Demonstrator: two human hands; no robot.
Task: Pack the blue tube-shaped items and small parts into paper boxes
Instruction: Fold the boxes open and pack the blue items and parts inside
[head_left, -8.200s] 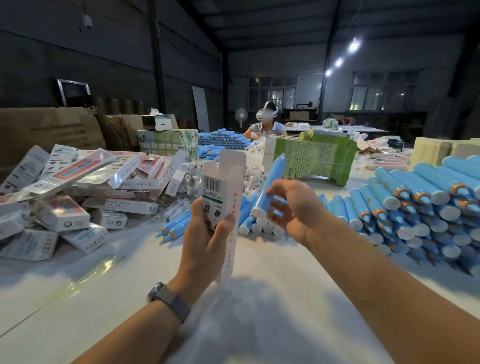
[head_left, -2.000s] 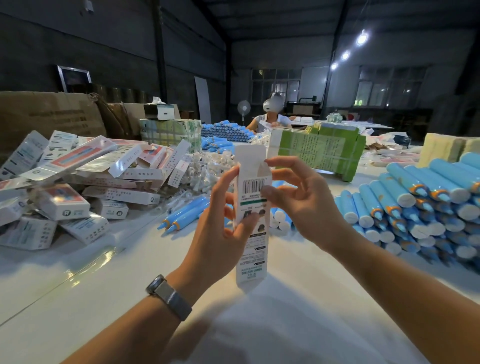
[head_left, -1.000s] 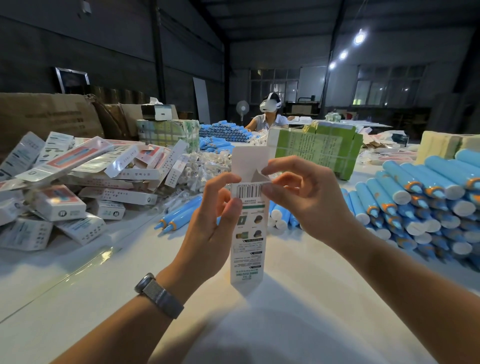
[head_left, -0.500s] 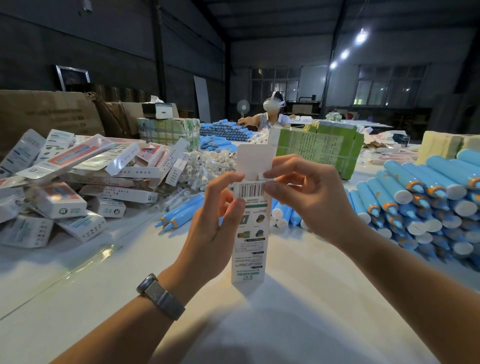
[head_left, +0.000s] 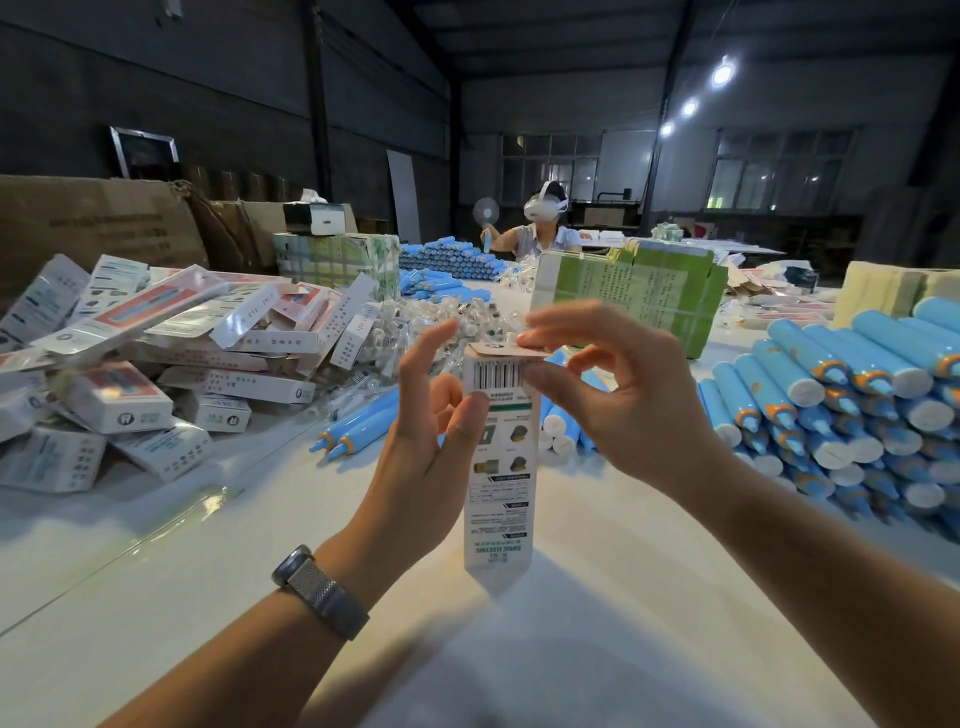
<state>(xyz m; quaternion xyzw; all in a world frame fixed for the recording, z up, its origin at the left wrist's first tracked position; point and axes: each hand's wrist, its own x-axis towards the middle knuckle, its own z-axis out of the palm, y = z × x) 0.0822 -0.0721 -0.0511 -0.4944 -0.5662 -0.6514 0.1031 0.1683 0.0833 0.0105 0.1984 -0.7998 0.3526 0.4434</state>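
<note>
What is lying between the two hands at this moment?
In the head view, the upright white paper box stands between the left hand and right hand; both hold it near its folded top flap.

Bare table (head_left: 156, 597) between box pile (head_left: 156, 364) and tube stack (head_left: 841, 410)

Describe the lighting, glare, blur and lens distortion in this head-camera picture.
Head view: dim hall, three bright ceiling lamps flaring; a glossy glare streak on the white table at left; wide-angle bending at the edges; the right hand fingertips motion-blurred over the white paper box top flap; the left hand sharper; soft shadows under both forearms.
</note>
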